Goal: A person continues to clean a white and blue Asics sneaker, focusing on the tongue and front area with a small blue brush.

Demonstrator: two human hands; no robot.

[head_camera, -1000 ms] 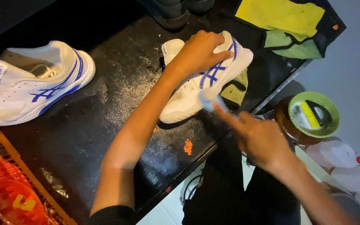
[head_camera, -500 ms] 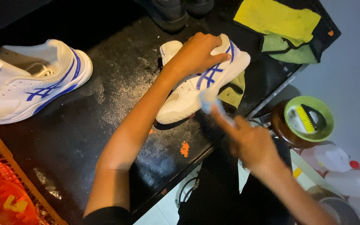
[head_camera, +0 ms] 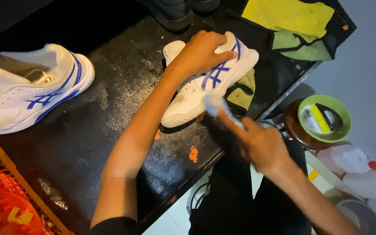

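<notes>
Left hand (head_camera: 203, 52) clamped over the top of the white lace-up sports shoe with blue side stripes (head_camera: 196, 93), fingers wrapped across its upper, pinning it to the black speckled worktop (head_camera: 109, 100). Right hand (head_camera: 260, 146) pinches a small pale blue-white cleaning tool (head_camera: 216, 104), blurred, its tip touching the shoe's near sidewall. Shoe's long axis runs diagonally, toe toward the right hand, which is nearer that end. Beyond the shoe: yellow-green cloth (head_camera: 290, 15). Well left of the shoe: matching second shoe (head_camera: 31, 98). Right of the shoe, off the worktop: green bowl holding a yellow-bristled brush (head_camera: 323, 117).
</notes>
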